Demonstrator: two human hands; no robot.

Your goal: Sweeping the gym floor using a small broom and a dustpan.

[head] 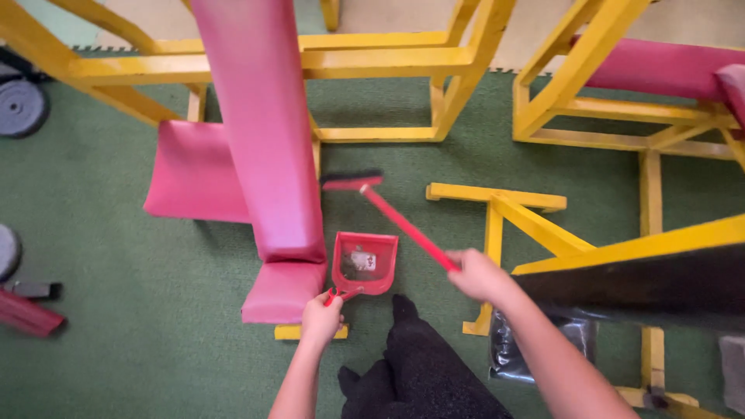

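My left hand [321, 317] grips the handle of a red dustpan [365, 264] resting on the green carpet, with some dust and a pale scrap inside it. My right hand [479, 275] holds the long red handle of a broom. The broom head [351, 180], red with dark bristles, sits on the carpet just beyond the dustpan, beside the pink padded bench [260, 132].
Yellow metal gym frames [434, 62] stand around, with a low yellow stand [497, 213] to the right of the broom. More pink pads lie at left [194, 174] and upper right [660, 66]. Grey weight plates [19, 107] rest at far left. My dark-clothed leg [419, 365] is below.
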